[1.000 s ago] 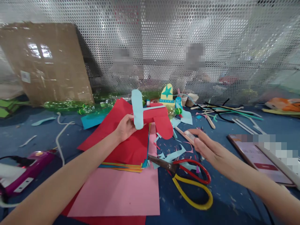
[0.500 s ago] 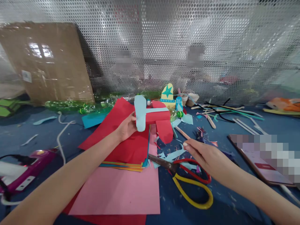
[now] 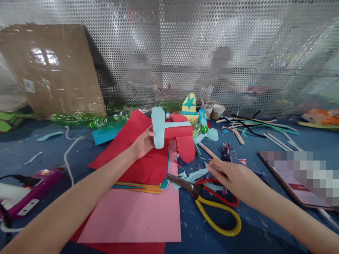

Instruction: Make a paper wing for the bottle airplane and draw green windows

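Observation:
My left hand [image 3: 142,143] is closed on a craft plane [image 3: 173,131] and holds it up above the table. The plane is a red-paper-wrapped bottle with a pale blue wing [image 3: 158,127] and a green cap. Under it lies a stack of red sheets [image 3: 137,162] on a pink sheet [image 3: 137,215]. My right hand [image 3: 233,176] hovers low over the scissors [image 3: 212,203], which have red and yellow handles. Its fingers point left, pressed together on a small pale bit I cannot make out.
Paper scraps [image 3: 194,174] lie around the scissor blades. A purple glue gun [image 3: 31,192] with a white cord sits at left, a phone [image 3: 296,176] at right. Sticks and pipe cleaners [image 3: 259,127], green bottles [image 3: 87,120] and cardboard [image 3: 53,67] line a mesh wall.
My right hand has drawn back and dropped from the wooden stick to just above the scissors. My left hand has turned the plane slightly, so its body lies level.

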Demonstrator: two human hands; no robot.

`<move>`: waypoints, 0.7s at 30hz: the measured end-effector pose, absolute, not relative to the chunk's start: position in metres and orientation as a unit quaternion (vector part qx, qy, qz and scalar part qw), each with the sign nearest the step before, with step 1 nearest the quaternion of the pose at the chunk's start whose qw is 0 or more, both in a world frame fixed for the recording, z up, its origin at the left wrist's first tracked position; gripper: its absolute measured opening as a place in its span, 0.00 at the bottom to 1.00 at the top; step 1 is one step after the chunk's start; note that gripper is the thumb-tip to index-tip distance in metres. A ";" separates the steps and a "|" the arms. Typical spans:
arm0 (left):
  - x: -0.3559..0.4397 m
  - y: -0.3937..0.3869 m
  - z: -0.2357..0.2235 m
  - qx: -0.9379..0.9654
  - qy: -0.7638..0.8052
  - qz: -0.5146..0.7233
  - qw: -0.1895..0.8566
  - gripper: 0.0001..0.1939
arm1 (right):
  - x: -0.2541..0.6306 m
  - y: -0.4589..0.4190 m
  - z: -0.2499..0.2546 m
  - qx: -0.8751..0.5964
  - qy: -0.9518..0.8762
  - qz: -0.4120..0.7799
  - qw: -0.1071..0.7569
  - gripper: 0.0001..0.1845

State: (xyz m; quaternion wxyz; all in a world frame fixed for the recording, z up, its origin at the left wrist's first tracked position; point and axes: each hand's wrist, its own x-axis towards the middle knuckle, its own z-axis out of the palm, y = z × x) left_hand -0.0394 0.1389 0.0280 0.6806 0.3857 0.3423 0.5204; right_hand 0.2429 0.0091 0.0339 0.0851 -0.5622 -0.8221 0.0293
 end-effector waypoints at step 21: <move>-0.046 0.141 0.025 0.377 0.328 0.521 0.692 0.08 | 0.252 0.014 0.027 -0.632 -0.771 -0.010 0.074 0.27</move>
